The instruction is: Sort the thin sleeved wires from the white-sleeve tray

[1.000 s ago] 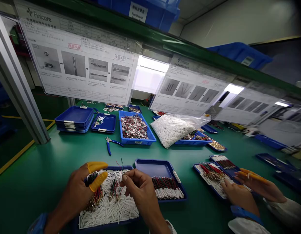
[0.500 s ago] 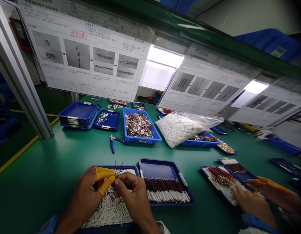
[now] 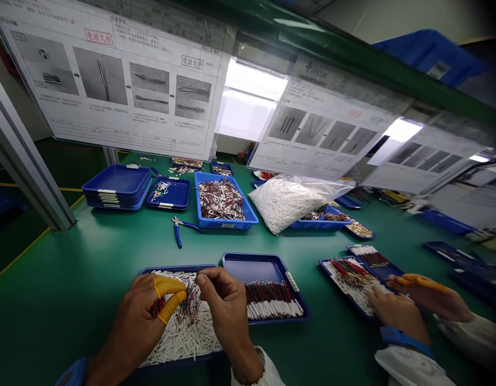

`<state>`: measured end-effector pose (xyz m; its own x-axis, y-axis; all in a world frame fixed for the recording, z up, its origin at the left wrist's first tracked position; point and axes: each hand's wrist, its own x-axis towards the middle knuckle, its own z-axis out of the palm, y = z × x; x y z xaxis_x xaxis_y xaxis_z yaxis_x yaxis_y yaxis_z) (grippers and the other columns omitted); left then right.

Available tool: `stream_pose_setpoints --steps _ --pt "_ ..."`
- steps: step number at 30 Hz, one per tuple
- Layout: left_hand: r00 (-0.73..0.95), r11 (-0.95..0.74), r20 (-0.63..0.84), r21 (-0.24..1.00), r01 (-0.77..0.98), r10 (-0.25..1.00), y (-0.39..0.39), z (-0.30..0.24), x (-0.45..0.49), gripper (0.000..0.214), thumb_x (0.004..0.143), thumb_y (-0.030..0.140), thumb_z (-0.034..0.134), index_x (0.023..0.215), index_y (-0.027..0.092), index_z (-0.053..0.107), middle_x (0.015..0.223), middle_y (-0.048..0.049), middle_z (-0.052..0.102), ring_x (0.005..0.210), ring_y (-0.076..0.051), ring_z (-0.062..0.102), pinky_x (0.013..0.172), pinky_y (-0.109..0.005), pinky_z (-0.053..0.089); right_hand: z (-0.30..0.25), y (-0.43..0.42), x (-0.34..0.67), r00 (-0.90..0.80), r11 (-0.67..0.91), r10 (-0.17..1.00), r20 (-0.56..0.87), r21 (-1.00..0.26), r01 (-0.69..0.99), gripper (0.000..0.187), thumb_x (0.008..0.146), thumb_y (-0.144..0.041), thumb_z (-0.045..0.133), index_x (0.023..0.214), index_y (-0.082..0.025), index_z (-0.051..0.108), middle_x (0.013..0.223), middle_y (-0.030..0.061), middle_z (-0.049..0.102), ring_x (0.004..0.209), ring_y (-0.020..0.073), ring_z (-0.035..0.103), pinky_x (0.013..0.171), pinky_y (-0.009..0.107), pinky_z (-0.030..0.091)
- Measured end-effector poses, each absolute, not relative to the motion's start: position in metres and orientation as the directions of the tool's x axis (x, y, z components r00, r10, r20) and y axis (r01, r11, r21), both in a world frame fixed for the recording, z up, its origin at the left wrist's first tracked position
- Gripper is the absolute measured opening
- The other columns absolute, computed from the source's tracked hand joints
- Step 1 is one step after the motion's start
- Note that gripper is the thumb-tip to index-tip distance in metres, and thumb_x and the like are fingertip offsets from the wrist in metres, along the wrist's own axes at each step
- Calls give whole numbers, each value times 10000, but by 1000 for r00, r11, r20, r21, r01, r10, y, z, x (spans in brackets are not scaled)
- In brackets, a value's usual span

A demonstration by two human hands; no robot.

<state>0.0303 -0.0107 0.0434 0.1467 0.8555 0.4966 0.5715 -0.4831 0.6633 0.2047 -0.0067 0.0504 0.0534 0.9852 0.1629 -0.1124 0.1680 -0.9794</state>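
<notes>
My left hand [image 3: 145, 308], with yellow finger covers on thumb and forefinger, is closed around thin red, dark and green wires [image 3: 187, 300]. Their loose ends fan out to the right of its fingertips. Just beside it, my right hand [image 3: 227, 303] pinches what looks like one thin dark wire between bare thumb and forefinger; the fingers partly hide it. Both hands are over a blue tray [image 3: 179, 360] full of short white sleeves [image 3: 183, 340]. Touching distance to the right, another blue tray [image 3: 252, 262] holds a neat row of wires with white sleeved ends [image 3: 274, 308].
Blue-handled cutters [image 3: 178, 236] lie behind the trays, near a bin of sleeved wires [image 3: 227, 222], a bag of white sleeves [image 3: 288, 201] and stacked blue trays [image 3: 115, 179]. At right, a co-worker's hands [image 3: 396, 311] work over other trays. Instruction sheets [image 3: 111, 118] hang above.
My right hand has drawn slightly right and up, away from my left fingertips, opening a gap between the hands. The whole view has shifted, so the bench appears further left and up.
</notes>
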Motion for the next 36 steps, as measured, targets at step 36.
stream_pose_setpoints --steps 36 --pt "234 -603 585 581 547 777 -16 40 28 134 881 360 710 1013 357 731 956 74 794 823 -169 722 909 -361 402 53 -7 206 37 121 993 116 -954 -273 209 829 -390 767 881 -188 774 706 9 630 601 126 492 598 279 431"
